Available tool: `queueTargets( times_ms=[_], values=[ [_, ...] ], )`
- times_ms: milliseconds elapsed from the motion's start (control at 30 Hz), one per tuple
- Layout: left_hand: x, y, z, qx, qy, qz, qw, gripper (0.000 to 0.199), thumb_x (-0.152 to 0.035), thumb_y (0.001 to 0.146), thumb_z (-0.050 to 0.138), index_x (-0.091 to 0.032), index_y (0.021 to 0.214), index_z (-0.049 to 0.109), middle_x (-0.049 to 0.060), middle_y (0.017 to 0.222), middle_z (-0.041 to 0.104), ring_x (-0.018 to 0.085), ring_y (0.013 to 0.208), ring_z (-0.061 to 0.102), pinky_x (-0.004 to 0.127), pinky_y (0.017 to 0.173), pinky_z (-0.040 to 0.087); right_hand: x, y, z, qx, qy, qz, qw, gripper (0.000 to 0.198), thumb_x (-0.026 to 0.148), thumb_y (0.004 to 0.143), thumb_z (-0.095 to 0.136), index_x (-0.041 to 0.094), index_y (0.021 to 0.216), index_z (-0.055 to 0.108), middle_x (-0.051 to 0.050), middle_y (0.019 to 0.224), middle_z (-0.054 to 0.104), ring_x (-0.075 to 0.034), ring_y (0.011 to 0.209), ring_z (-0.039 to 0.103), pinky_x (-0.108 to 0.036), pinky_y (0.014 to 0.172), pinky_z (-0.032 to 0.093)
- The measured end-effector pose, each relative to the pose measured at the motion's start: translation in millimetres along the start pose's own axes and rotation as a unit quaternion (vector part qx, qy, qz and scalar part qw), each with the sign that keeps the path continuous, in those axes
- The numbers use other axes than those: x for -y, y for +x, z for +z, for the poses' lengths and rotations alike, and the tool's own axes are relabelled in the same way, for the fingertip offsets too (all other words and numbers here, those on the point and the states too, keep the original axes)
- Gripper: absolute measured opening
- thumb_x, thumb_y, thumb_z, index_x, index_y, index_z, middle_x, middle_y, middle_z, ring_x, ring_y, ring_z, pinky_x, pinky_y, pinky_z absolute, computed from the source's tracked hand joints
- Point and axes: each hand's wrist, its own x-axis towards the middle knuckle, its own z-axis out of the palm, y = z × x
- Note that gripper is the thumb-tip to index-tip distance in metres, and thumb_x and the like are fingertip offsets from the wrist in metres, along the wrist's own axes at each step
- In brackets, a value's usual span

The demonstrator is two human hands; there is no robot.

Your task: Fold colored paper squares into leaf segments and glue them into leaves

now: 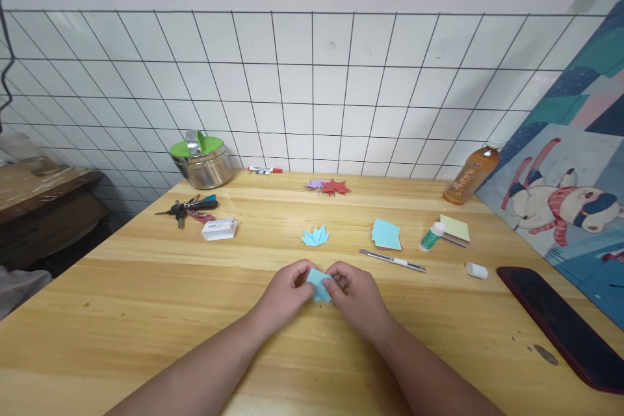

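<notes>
Between my two hands is a small light-blue paper square [319,285], held just above the wooden table. My left hand [287,286] pinches its left edge, thumb in front and fingers curled behind. On the opposite edge, my right hand [355,292] grips the paper with the thumb lying over its face. Whether the paper has folds in it, I cannot tell. A folded light-blue paper piece with pointed tips [315,236] lies just beyond my hands. Farther back rest a red folded paper leaf [335,188] and a purple one [316,185], touching each other.
Right of my hands lie a blue paper stack [387,234], a craft knife [392,260], a glue stick [431,236], its white cap [476,270], a yellow-topped paper stack [455,230], a phone [560,325] and a bottle [472,174]. Leftward are keys [188,208], a small box [219,229] and a green-lidded pot [202,166].
</notes>
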Motion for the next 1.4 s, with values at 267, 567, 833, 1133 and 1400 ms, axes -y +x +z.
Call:
queueTargets(
  times_ms=[267,567,833,1133,1400],
  values=[
    [1.5,0.6,0.9,0.067,-0.09,-0.005,0.994,0.021,-0.007,0.059,0.045,-0.016,0.076,0.054,-0.002,0.067,0.056,0.012,0.064,0.053,0.021,0.06,0.04,-1.4,-1.4,-0.4,-0.014,0.053,0.02,0.998,0.014,0.03,0.08,0.047,0.022,0.087,0.055,0.003,0.064,0.055,-0.011,0.052,0.052,-0.02,0.047,0.042],
    [-5.0,-0.7,-0.6,0.031,-0.106,-0.101,0.989,0.022,-0.018,0.064,0.054,-0.018,0.086,0.054,-0.002,0.068,0.059,0.013,0.059,0.059,0.025,0.057,0.048,2.0,2.6,-4.4,0.047,0.228,0.108,0.967,0.025,0.042,0.077,0.049,0.019,0.084,0.055,0.004,0.06,0.052,-0.009,0.047,0.052,-0.023,0.046,0.047],
    [0.5,0.7,-3.4,0.056,-0.096,-0.117,0.987,0.036,-0.05,0.074,0.055,-0.015,0.082,0.058,0.003,0.066,0.061,0.014,0.058,0.059,0.024,0.055,0.046,2.2,3.4,-2.5,0.046,0.235,0.076,0.968,0.021,0.038,0.077,0.049,0.018,0.075,0.053,0.005,0.058,0.048,-0.008,0.049,0.048,-0.02,0.045,0.044],
    [6.0,2.7,-1.4,0.009,-0.001,0.006,1.0,0.024,-0.039,0.076,0.057,-0.016,0.071,0.056,-0.003,0.058,0.051,0.011,0.055,0.047,0.021,0.053,0.038,6.0,2.2,-5.0,0.039,0.257,0.141,0.955,0.035,0.042,0.073,0.054,0.022,0.101,0.051,0.001,0.077,0.054,-0.014,0.065,0.055,-0.024,0.047,0.05],
    [7.2,-0.7,0.8,-0.011,0.052,0.02,0.998,0.02,-0.037,0.077,0.054,-0.018,0.074,0.057,-0.002,0.061,0.055,0.012,0.056,0.049,0.021,0.053,0.037,-0.4,2.2,-6.6,0.01,0.283,0.113,0.953,0.04,0.048,0.078,0.045,0.016,0.092,0.064,-0.006,0.081,0.062,-0.017,0.072,0.058,-0.026,0.054,0.05]
  ],
)
